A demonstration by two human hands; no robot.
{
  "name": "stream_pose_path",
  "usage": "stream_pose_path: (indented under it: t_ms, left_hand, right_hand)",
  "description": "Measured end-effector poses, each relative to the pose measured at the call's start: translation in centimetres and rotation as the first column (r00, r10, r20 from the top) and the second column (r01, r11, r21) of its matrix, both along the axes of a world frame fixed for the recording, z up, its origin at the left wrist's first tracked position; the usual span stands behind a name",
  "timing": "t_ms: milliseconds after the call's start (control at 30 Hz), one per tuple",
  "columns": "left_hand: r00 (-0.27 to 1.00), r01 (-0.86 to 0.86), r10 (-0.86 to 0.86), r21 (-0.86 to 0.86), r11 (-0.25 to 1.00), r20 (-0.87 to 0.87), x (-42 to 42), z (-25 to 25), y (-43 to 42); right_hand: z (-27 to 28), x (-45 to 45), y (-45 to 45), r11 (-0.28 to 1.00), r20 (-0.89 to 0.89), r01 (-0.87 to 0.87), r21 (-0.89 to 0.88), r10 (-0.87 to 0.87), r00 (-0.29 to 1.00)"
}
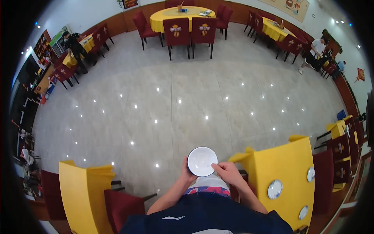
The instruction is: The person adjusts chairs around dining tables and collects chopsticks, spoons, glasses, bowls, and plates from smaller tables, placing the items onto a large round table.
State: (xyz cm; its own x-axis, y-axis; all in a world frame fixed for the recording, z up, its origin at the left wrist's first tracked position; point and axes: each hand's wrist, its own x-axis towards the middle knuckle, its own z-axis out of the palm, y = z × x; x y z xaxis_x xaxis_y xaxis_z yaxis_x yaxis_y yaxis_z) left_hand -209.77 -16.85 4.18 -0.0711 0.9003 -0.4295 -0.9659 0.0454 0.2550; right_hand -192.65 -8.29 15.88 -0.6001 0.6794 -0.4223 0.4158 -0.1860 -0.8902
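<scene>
A round white bowl point(202, 161) with a dark blue rim is held in front of my body, its inside facing up. My left hand point(187, 170) is wrapped around the bowl's left side, fingers partly hidden behind it. My right hand point(228, 172) grips the lower right rim, with the thumb over the edge. Whether more bowls are stacked beneath cannot be seen. To my right, a table with a yellow cloth point(290, 163) carries a patterned plate point(275, 189) and two smaller plates point(310, 174) near its edge.
Another yellow-covered table point(74, 195) stands to my left with a dark red chair point(122, 208) beside it. Ahead is a shiny grey tiled floor point(171, 105). Farther off are a round table point(159, 19), a person in dark clothes point(74, 46) and a person in a white top point(317, 47).
</scene>
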Motion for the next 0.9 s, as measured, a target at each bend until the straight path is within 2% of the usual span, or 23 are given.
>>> stream_pose_path:
  t_ms: [67, 133, 200, 233, 300, 400, 467, 533, 600, 633, 700, 867, 900]
  left_hand:
    - [0.998, -0.016, 0.015, -0.013, 1.000, -0.053, -2.3, 1.2, 5.0]
    - [0.991, 0.046, -0.040, 0.041, 0.998, -0.126, -4.4, 2.4, 9.6]
    - [0.990, 0.050, -0.046, 0.030, 0.998, -0.133, -5.8, 3.3, 14.3]
    - [0.989, 0.054, -0.050, 0.022, 0.998, -0.137, -6.9, 3.7, 16.6]
    - [0.985, 0.064, -0.062, 0.004, 0.998, -0.159, -8.9, 4.3, 20.8]
    - [0.985, 0.014, -0.024, -0.061, 0.998, -0.170, -10.2, 4.5, 26.1]
    - [0.989, 0.021, -0.020, 0.005, 1.000, -0.148, -11.3, 4.8, 29.8]
    - [0.990, 0.022, -0.021, 0.002, 1.000, -0.140, -12.8, 4.4, 33.5]
    - [0.990, 0.026, -0.027, -0.007, 1.000, -0.138, -14.4, 3.3, 36.1]
    - [0.989, 0.038, -0.039, -0.013, 0.999, -0.144, -15.3, 2.3, 37.7]
    - [0.972, 0.071, -0.074, -0.023, 0.997, -0.223, -17.2, 1.1, 41.9]
    - [0.967, 0.094, -0.101, -0.042, 0.995, -0.233, -24.4, -0.6, 53.2]
    - [0.956, 0.121, -0.108, 0.034, 0.992, -0.273, -26.2, 0.3, 55.9]
  right_hand:
    - [-0.1, -1.9, 5.2, 0.969, 0.106, -0.058, 0.240, 0.033, 0.994]
    - [1.7, -3.8, 10.0, 0.956, 0.149, -0.065, 0.285, 0.023, 0.989]
    - [3.1, -5.9, 14.5, 0.938, -0.014, 0.111, 0.329, -0.112, 0.994]
    - [2.7, -7.0, 17.0, 0.939, -0.024, 0.117, 0.322, -0.116, 0.993]
    - [0.9, -9.6, 21.7, 0.905, -0.299, 0.225, 0.361, -0.116, 0.947]
    - [0.3, -13.5, 27.5, 0.955, -0.363, 0.164, 0.248, -0.065, 0.930]
    - [0.1, -15.6, 30.6, 0.957, -0.374, 0.185, 0.221, -0.092, 0.923]
    - [-0.6, -17.5, 34.3, 0.958, -0.395, 0.207, 0.200, -0.114, 0.911]
    - [-2.0, -19.1, 36.8, 0.955, -0.444, 0.292, -0.054, -0.285, 0.850]
    - [-2.4, -19.8, 38.2, 0.954, -0.444, 0.296, -0.048, -0.286, 0.849]
    - [-3.0, -21.6, 41.7, 0.936, -0.389, 0.297, -0.191, -0.350, 0.852]
    - [-4.3, -27.8, 52.3, 0.939, -0.398, 0.260, -0.224, -0.331, 0.855]
    - [-3.9, -29.3, 54.7, 0.942, -0.412, 0.248, -0.225, -0.323, 0.852]
